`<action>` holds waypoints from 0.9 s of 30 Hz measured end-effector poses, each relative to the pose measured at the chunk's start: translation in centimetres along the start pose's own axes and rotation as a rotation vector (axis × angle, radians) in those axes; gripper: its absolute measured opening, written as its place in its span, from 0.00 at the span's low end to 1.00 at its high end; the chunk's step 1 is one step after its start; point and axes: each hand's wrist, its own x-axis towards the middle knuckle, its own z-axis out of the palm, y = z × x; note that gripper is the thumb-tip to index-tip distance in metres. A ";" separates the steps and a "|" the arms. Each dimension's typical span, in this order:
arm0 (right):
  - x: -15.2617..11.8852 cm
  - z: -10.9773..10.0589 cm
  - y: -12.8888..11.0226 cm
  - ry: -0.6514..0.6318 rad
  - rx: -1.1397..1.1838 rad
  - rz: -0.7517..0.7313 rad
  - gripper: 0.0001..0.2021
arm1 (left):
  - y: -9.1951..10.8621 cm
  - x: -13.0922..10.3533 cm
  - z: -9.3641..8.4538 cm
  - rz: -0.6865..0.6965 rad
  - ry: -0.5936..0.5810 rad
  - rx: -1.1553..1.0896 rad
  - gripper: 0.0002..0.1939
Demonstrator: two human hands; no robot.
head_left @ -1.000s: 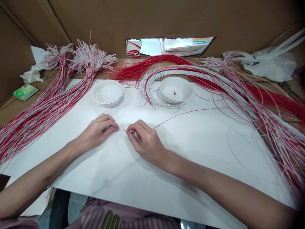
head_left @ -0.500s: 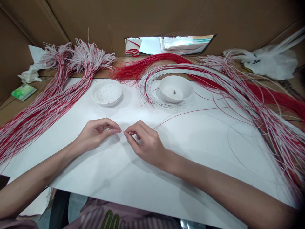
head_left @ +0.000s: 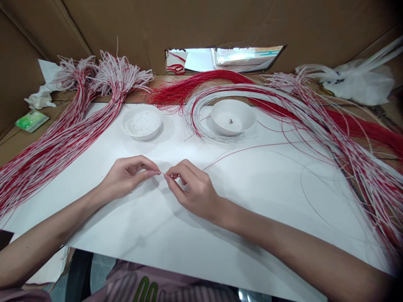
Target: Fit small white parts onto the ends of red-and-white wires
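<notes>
Presently, left hand (head_left: pixel 130 177) and right hand (head_left: pixel 192 186) both pinch a thin strand (head_left: pixel 161 173); its gripped portions are hidden

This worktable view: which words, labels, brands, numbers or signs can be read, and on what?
None can be read.
Translucent white plastic bag: dark marks, too blurred.
Flat green-and-white packet: any print too small.
White stack behind the brown cardboard wall's opening: turquoise mark, too blurred.
Mauve cloth shirt: green looped design, no legible letters.
</notes>
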 end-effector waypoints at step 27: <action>0.1 -0.1 -0.1 0.000 0.023 -0.035 0.05 | 0.2 0.0 0.0 0.043 -0.030 0.024 0.05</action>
